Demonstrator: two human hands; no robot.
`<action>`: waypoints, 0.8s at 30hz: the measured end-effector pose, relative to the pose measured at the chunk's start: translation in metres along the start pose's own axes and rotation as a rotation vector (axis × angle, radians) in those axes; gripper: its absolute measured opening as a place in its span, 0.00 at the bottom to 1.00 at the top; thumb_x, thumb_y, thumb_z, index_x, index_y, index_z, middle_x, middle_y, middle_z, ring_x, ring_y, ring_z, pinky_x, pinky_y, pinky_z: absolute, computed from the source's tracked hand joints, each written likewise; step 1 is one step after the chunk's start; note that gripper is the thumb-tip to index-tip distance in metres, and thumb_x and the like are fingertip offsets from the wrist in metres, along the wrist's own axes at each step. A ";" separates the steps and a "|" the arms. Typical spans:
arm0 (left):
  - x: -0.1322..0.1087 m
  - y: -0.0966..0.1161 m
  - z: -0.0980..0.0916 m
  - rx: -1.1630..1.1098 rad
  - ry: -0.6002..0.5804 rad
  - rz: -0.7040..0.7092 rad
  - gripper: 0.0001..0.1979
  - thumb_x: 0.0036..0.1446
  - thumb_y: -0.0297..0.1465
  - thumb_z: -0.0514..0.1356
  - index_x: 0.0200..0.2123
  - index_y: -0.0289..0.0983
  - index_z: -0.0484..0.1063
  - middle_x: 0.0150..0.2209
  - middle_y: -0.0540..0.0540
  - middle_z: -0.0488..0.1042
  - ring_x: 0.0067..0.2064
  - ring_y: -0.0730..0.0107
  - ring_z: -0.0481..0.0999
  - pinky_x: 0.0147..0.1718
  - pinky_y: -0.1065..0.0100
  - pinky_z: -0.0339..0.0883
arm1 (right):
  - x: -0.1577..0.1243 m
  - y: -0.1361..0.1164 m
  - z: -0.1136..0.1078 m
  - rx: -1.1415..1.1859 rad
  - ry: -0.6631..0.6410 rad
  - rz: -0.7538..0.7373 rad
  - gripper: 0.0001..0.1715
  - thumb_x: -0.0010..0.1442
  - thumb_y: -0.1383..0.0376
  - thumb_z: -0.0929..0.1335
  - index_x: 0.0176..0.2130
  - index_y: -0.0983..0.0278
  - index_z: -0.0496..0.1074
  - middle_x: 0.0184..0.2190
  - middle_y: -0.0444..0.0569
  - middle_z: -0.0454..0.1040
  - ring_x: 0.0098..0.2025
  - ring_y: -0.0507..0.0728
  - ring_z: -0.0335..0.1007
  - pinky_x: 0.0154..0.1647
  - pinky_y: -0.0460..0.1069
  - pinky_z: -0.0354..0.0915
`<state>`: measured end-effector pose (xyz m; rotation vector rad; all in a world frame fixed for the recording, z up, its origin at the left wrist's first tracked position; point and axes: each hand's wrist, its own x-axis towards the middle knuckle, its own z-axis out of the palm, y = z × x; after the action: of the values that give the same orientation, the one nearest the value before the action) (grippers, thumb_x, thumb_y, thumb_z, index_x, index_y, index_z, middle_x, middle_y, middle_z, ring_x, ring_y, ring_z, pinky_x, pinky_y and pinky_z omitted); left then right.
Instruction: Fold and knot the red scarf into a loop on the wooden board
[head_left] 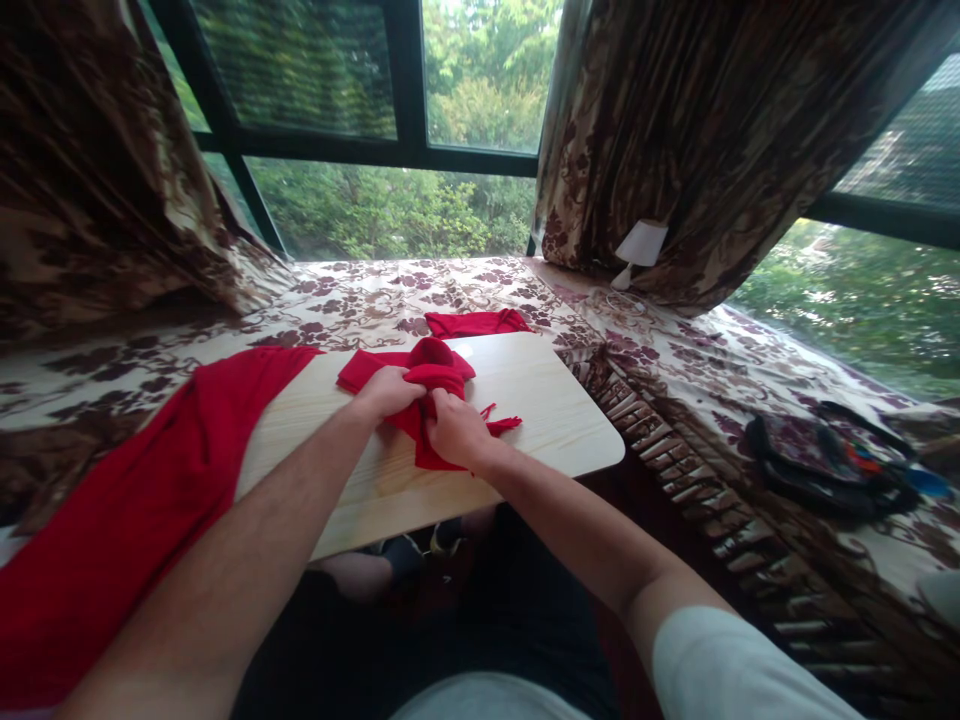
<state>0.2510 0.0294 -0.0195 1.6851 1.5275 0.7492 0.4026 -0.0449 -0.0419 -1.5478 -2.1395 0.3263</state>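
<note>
A red cloth (431, 370) lies bunched on a pale wooden board (547, 400) in front of me. My left hand (386, 390) is closed on the cloth's left side, fingers pinching a fold. Touching it, my right hand (457, 428) grips the lower part of the same cloth, pressing it to the board. A frayed red strip (501, 422) sticks out to the right of my right hand. Another red piece (476, 322) lies at the board's far edge. A large red sheet (142, 500) drapes off the board's left end.
The board rests over my lap on a floral-patterned window seat (360, 295). Brown floral curtains (712, 130) hang left and right of dark-framed windows. A small white lamp (637, 248) stands at the corner. A dark patterned bag (821, 460) lies at right.
</note>
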 end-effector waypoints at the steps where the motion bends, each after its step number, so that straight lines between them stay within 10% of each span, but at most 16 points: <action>1: 0.000 0.000 0.000 0.006 -0.006 0.002 0.08 0.41 0.29 0.62 0.28 0.34 0.78 0.25 0.46 0.78 0.27 0.67 0.74 0.24 0.70 0.64 | 0.002 0.001 0.001 0.057 0.015 0.010 0.14 0.62 0.66 0.63 0.49 0.63 0.65 0.46 0.56 0.76 0.47 0.62 0.74 0.47 0.54 0.67; 9: -0.001 0.003 0.001 -0.019 -0.010 0.094 0.13 0.41 0.31 0.62 0.32 0.35 0.80 0.30 0.46 0.80 0.31 0.63 0.77 0.29 0.69 0.68 | 0.025 0.007 0.024 0.503 0.138 0.312 0.14 0.55 0.61 0.67 0.42 0.60 0.63 0.38 0.46 0.75 0.40 0.56 0.72 0.43 0.51 0.67; 19: -0.008 0.005 -0.001 -0.145 -0.065 0.112 0.18 0.43 0.34 0.64 0.41 0.36 0.81 0.39 0.44 0.82 0.41 0.57 0.80 0.39 0.65 0.73 | 0.028 0.004 0.019 0.533 0.266 0.416 0.13 0.47 0.64 0.67 0.35 0.60 0.61 0.34 0.44 0.71 0.37 0.55 0.68 0.41 0.49 0.66; 24: -0.004 0.000 -0.002 -0.129 -0.037 0.125 0.20 0.45 0.33 0.63 0.43 0.36 0.80 0.40 0.44 0.82 0.41 0.57 0.80 0.39 0.65 0.73 | 0.022 0.006 -0.005 0.924 0.080 0.579 0.20 0.43 0.67 0.64 0.40 0.60 0.62 0.27 0.40 0.66 0.24 0.52 0.63 0.25 0.48 0.63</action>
<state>0.2491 0.0260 -0.0181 1.6999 1.3291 0.8590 0.4046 -0.0231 -0.0353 -1.4783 -1.1140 1.2093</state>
